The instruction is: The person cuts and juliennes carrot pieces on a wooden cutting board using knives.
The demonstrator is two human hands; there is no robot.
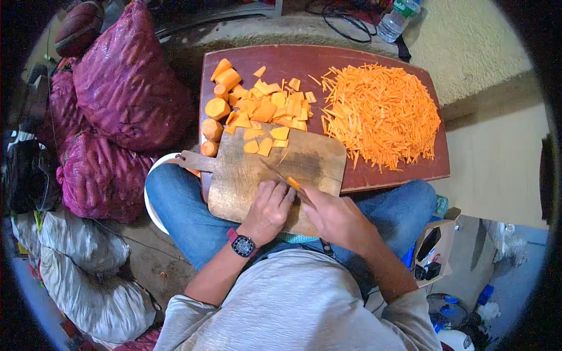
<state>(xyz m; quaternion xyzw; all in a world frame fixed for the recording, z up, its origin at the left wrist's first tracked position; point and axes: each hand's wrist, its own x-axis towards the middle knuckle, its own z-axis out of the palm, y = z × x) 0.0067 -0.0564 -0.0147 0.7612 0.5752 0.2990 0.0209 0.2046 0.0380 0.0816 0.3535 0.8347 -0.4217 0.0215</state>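
Note:
My right hand (329,215) is closed round the handle of a knife (278,174), whose blade points up and left over the wooden cutting board (234,181). Beside it my left hand (270,205), with a watch at the wrist, has its fingers curled down on the board; a bit of orange carrot (294,183) shows at the knife by its fingertips. What the left fingers hold is hidden. Several flat carrot slices (265,146) lie on the board's upper part. Behind them is a heap of slices (266,110), with thick carrot chunks (217,109) to its left.
A large pile of carrot strips (383,117) covers the right of the red table (410,179). Full red mesh sacks (129,88) stand at the left, white sacks (88,281) below them. A plastic bottle (398,21) stands behind, and an open box (436,251) is at the right.

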